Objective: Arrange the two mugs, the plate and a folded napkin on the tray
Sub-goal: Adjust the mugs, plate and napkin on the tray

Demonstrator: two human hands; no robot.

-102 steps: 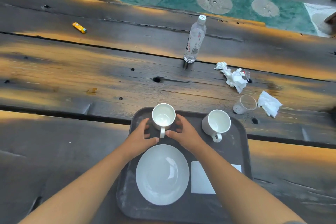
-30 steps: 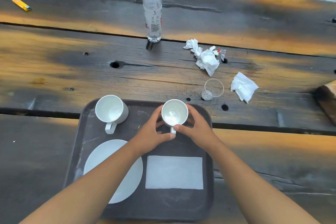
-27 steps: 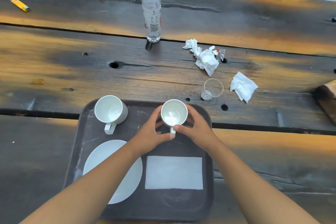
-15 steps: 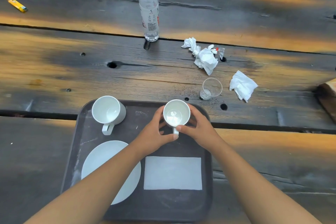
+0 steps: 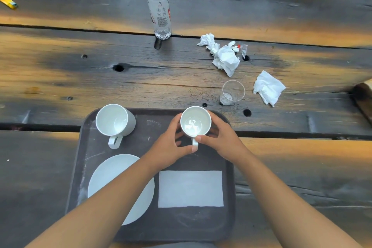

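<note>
Plainly the white mug at the tray's far right corner is stiff, glazed and breakable (likely slick too), so the left hand and right hand cupping its round body, thumbs by the handle, looks the sound hold.

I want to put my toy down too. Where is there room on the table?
The wide wooden planks left of the clear plastic bottle are bare. The dark grey tray is crowded: two white mugs, white plate, folded white napkin. Right of the bottle lie crumpled tissues and a clear cup.
</note>
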